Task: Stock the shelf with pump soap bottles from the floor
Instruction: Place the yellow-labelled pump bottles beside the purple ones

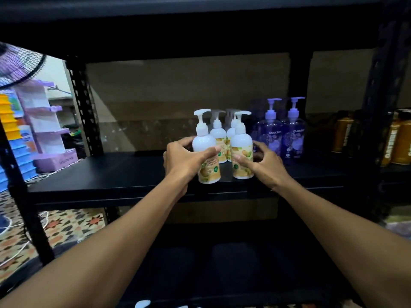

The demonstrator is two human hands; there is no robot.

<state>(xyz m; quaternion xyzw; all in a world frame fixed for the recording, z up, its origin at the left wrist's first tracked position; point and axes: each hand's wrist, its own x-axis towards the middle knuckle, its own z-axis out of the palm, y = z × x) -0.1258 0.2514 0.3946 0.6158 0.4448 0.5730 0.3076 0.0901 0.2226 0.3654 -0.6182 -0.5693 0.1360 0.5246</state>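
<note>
Two white pump soap bottles with yellow labels stand at the front of the black shelf point(111, 174). My left hand point(184, 158) grips the left bottle point(205, 147), thumb across its label. My right hand point(264, 163) holds the right bottle point(241, 150), thumb on its label and fingers behind it. Two more white pump bottles point(219, 134) stand just behind them. A white pump head point(142, 304) shows at the bottom edge of the view.
Two purple pump bottles point(281, 134) stand right of the white ones. Amber bottles point(395, 141) fill the neighbouring bay at far right. A black shelf post point(84, 107) rises at left, with a fan point(20, 65), a purple rack point(44, 121) and patterned floor point(73, 225) beyond.
</note>
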